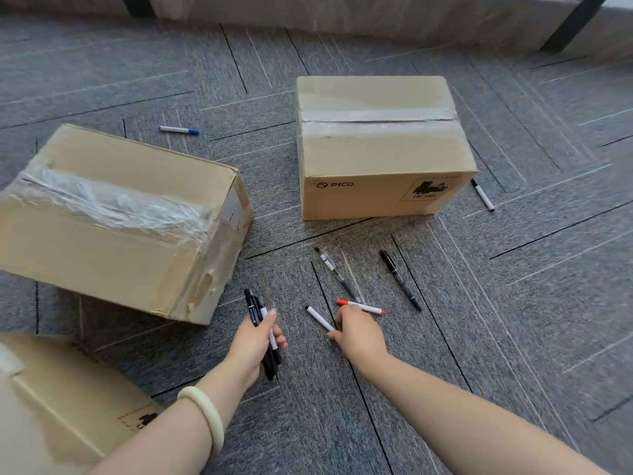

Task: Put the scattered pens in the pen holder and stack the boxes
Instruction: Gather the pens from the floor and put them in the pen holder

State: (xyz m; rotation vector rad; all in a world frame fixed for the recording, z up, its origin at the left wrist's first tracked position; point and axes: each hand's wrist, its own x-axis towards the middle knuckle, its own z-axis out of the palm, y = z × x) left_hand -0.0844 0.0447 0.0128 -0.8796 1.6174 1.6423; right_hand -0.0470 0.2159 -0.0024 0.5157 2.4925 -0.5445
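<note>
My left hand [255,341] is shut on a bundle of pens [263,332], black and white ones sticking out above and below the fist. My right hand [356,332] rests on the carpet with its fingers on a white pen with a black tip [319,317]; a red-capped white pen [361,306] lies right at its knuckles. Further out lie a clear gel pen [337,274] and a black pen [400,280]. A blue-capped pen [178,130] lies far left, a black-capped one [482,195] beside the right box. No pen holder is in view.
Three cardboard boxes sit on the grey carpet: a taped PICO box [380,145] ahead, a larger box with crumpled plastic tape [113,221] on the left, and another box [61,406] at the near left corner. A dark furniture leg [575,22] stands at the far right.
</note>
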